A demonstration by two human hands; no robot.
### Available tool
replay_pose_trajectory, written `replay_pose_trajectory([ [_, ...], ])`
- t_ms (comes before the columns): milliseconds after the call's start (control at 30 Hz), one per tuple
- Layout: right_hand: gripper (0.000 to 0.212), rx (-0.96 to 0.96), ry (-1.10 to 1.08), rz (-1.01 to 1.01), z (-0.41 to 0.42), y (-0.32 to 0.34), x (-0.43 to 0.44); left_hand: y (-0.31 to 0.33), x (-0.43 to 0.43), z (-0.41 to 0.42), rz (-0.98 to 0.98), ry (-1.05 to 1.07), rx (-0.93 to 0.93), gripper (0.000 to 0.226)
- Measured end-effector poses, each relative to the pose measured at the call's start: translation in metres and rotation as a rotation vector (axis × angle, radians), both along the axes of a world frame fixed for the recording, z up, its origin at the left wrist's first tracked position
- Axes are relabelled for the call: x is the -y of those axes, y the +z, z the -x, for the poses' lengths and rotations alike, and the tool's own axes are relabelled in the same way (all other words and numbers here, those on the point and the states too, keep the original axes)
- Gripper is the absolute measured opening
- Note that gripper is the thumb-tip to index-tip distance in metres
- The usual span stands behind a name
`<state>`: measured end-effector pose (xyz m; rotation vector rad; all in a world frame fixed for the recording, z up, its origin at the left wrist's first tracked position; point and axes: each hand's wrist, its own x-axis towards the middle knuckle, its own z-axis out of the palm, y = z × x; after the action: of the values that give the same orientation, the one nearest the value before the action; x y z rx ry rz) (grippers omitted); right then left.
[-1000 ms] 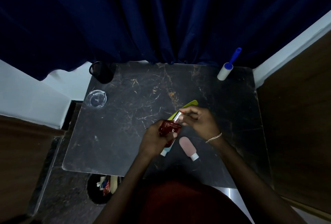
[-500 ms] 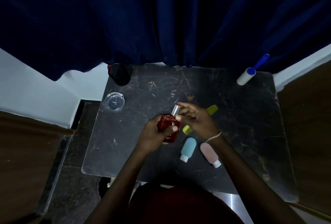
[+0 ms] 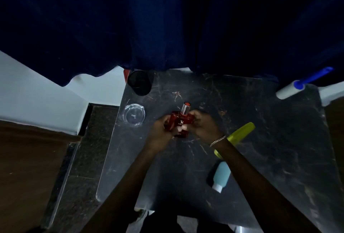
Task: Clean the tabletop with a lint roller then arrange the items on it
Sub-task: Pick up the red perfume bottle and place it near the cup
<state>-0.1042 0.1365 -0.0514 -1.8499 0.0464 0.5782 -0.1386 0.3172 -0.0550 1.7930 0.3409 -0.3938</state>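
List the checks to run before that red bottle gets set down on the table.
1. Left hand and right hand grip the red bottle: ok.
2. Bottle's cap fully seated: cannot tell.
3. Bare tabletop beyond the bottle: ok.
4. Glass dish apart from the hands: ok.
5. Lint roller lies out of the way at the far right corner: ok.

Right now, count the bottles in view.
3: red bottle, gripped by left hand and right hand; green bottle under that wrist; teal bottle by that forearm. Arms may hide more.
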Motion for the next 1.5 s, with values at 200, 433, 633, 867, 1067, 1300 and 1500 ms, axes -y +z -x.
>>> replay_pose_trajectory([
  [200,0.045,0.169,-0.07,0.08,-0.075,-0.051,-0.038,-0.053,-0.016,-0.071,-0.235,0.1,0.159,0.029],
  [433,0.039,0.424,-0.006,0.187,-0.13,-0.092,-0.064,-0.1,-0.026,-0.117,-0.275,0.237,0.271,0.031],
  [633,0.038,0.507,0.021,0.216,-0.154,-0.112,-0.071,-0.122,-0.029,-0.139,-0.248,0.268,0.296,0.029],
  [867,0.042,0.529,-0.008,0.172,-0.162,-0.123,-0.071,-0.13,-0.03,-0.147,-0.248,0.252,0.312,0.027],
  [1067,0.041,0.547,-0.01,0.186,-0.162,-0.126,-0.07,-0.131,-0.031,-0.145,-0.248,0.254,0.316,0.028],
  [1300,0.055,0.492,-0.007,0.204,-0.157,-0.13,-0.068,-0.127,-0.03,-0.138,-0.214,0.268,0.319,0.037],
  [1500,0.069,0.519,-0.079,0.314,-0.126,-0.11,-0.052,-0.106,-0.03,-0.102,-0.334,0.226,0.398,0.033],
])
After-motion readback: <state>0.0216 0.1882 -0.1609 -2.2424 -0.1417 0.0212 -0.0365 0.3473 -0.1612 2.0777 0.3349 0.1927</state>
